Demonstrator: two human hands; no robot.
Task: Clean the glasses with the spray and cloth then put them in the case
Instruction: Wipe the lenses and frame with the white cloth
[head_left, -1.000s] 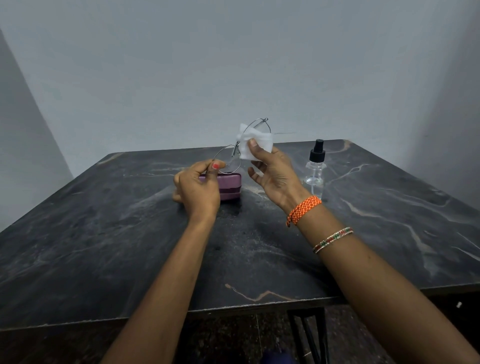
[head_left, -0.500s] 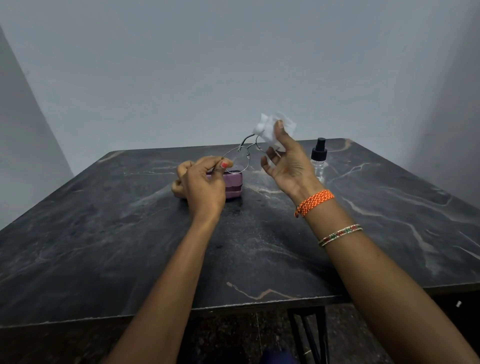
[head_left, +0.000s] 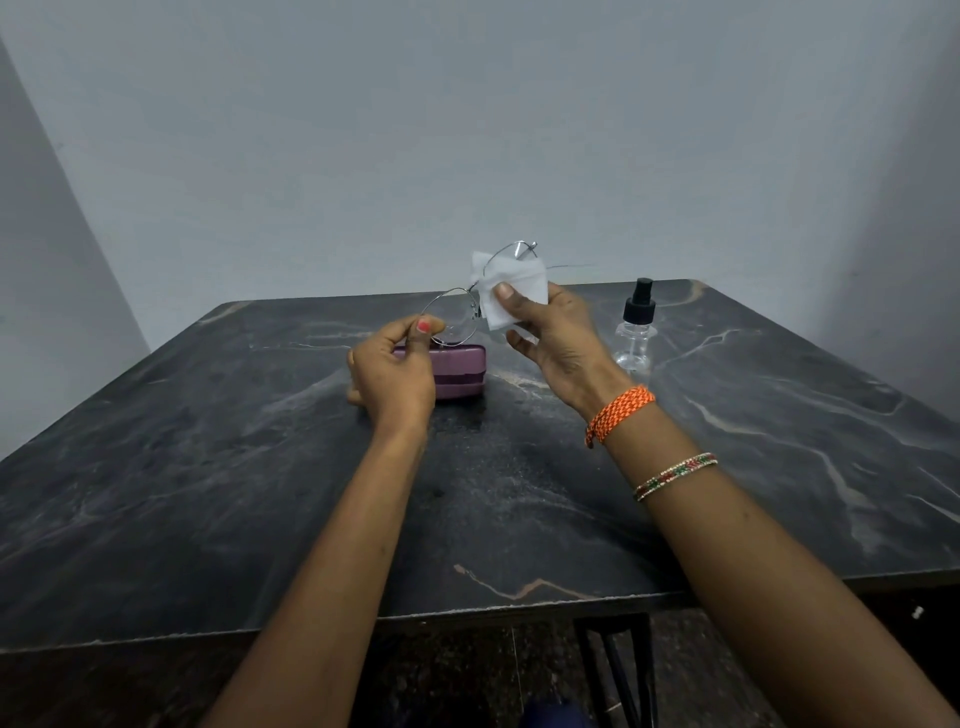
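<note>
Evidently wiping is under way: the right hand (head_left: 550, 332) pinches the white cloth (head_left: 506, 291) around one lens, while the left hand (head_left: 395, 369) pinches the other rim of the thin wire-framed glasses (head_left: 452, 325), held above the table (head_left: 208, 467). Casing remains; the purple case (head_left: 460, 371) lies closed beneath.

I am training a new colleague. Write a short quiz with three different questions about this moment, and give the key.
1. True or false: the purple case is open.
2. The right hand presses the white cloth on: A) a lens of the glasses B) the spray bottle C) the table
3. What does the left hand pinch?

Key: 1 false; 2 A; 3 the glasses' rim.
</note>
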